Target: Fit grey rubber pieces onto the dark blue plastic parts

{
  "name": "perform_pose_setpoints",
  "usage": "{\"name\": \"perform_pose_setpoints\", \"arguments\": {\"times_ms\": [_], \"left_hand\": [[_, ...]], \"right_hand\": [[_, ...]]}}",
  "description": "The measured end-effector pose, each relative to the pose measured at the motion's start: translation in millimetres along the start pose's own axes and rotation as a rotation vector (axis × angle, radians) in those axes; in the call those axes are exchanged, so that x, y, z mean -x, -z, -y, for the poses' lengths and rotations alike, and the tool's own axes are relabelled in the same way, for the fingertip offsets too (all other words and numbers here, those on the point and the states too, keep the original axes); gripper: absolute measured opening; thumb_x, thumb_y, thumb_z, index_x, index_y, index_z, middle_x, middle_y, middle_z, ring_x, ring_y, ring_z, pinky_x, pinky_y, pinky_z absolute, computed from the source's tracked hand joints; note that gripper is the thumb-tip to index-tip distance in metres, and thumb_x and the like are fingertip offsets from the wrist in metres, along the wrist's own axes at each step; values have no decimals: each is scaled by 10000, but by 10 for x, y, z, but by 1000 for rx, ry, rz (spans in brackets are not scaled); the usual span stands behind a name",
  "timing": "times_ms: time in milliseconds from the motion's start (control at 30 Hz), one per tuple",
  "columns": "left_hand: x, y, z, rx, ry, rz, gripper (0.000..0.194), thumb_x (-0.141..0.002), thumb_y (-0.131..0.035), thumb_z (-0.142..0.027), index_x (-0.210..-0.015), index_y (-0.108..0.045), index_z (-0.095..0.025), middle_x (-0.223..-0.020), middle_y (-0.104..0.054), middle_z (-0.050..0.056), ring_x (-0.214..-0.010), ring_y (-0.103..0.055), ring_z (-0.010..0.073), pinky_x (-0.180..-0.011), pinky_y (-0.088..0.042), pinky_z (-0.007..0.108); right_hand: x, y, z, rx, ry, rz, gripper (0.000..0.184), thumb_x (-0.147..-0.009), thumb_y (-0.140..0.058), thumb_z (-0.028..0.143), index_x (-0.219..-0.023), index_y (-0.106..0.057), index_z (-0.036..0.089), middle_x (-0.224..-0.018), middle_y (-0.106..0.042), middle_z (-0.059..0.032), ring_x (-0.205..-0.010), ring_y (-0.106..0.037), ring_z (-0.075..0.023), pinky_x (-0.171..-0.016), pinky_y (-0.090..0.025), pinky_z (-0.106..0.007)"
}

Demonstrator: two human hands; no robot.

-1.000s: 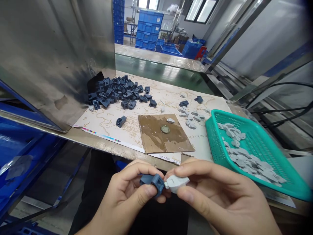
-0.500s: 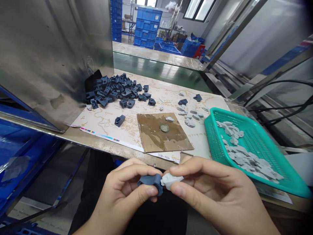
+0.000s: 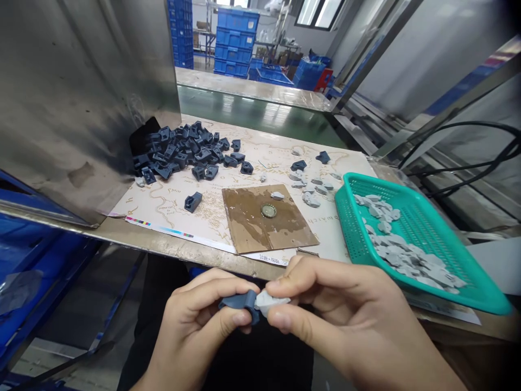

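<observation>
1. A pile of dark blue parts (image 3: 183, 152) is seen at upper left.
2. At lower centre, a dark blue part (image 3: 240, 302) is pinched by the left hand (image 3: 195, 331).
3. A grey part (image 3: 271, 300), touching it, is clamped by the right hand (image 3: 350, 320).
4. A green basket (image 3: 423, 217) is noted at right.

Along the worktop's (image 3: 171, 247) near edge a bare strip lies open left of the cardboard (image 3: 266, 220). The steel panel (image 3: 81, 92) walls the left edge, the dark pile (image 3: 183, 152) crowds the far-left corner, and the basket (image 3: 415, 239) (rim raised) blocks the right edge.
</observation>
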State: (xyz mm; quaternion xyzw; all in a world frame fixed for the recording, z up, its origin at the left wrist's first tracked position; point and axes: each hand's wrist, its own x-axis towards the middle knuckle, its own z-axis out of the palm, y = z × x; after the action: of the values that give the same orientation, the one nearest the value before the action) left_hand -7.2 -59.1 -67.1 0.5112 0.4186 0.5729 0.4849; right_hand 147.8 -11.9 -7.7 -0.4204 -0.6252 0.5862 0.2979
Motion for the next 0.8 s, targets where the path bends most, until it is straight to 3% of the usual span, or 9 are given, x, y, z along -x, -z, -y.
{"name": "perform_pose_setpoints", "arguments": {"times_ms": [233,467,567,800], "left_hand": [[90,-32,46,-116,-122,-81,266,-774,-589,-115,-957,-638,-301,-837,-631,-56,-605,-603,46,-576,-494,89],[173,-45,42,-372,-304,-130,272,-737,-619,-81,-975,-628,-211,-859,-649,-20,-764,-622,79,-694,-481,86],[192,-92,3,-369,-307,-136,228,-739,-616,-86,-945,-637,-183,-846,-647,-7,-746,-621,82,-676,-478,92],[224,-251,-52,-360,-369,-294,183,-751,-614,-114,-918,-653,-177,-790,-639,9,-705,-604,107,-628,-477,151]], "right_hand": [[-8,-71,13,-109,9,22,212,-652,-650,2,-618,-603,206,-637,-640,53,-598,-617,-78,-565,-486,-92],[8,-54,-87,-48,98,-18,175,-644,-679,41,-618,-613,201,-654,-636,37,-622,-593,-97,-566,-476,-129],[34,-29,-96,-19,145,4,186,-644,-680,34,-614,-622,208,-647,-634,36,-622,-588,-109,-571,-469,-159],[105,-21,-100,-58,175,-10,194,-628,-695,39,-622,-623,219,-623,-621,26,-617,-593,-142,-563,-480,-210]]}}
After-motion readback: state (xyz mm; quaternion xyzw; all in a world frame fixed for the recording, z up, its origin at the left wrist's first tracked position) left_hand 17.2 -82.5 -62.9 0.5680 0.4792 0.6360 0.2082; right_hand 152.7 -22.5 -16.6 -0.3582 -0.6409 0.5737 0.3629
